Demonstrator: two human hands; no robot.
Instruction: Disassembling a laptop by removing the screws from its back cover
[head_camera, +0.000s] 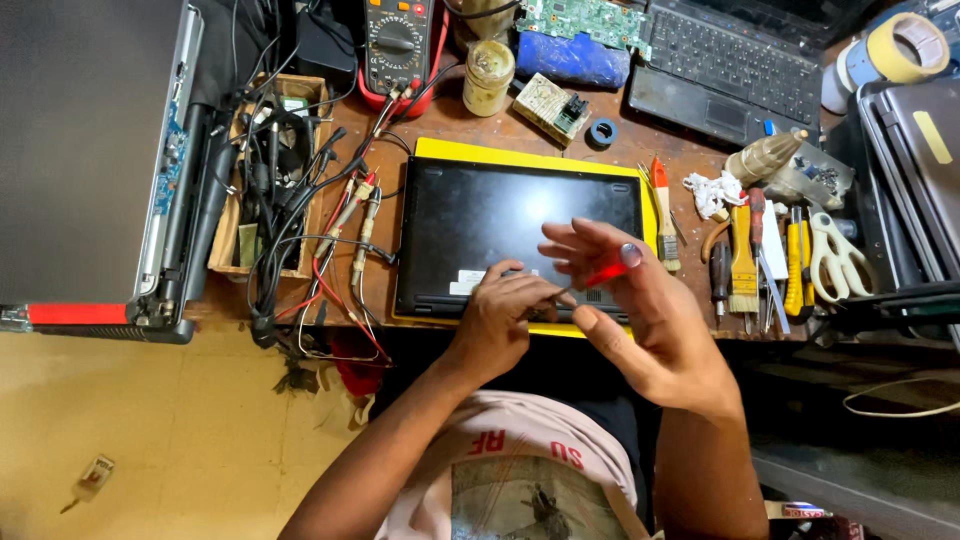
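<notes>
My right hand (640, 320) pinches the red screwdriver (598, 274), tip on the laptop (500, 215) base at 6 o'clock; left hand (497, 320) fingertips steady the tip. Next: keep it vertical.

Screwdriver tip (560, 292) hidden behind the left hand (497, 322); second laptop (740, 60) cut off at upper right.

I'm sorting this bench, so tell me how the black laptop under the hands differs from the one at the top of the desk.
The black laptop under the hands lies closed, underside up, on a yellow mat; the open laptop at the top shows its keyboard. The left hand rests on the near one while the right hand holds a red screwdriver over it; nobody touches the far one. Both are dark.
</notes>
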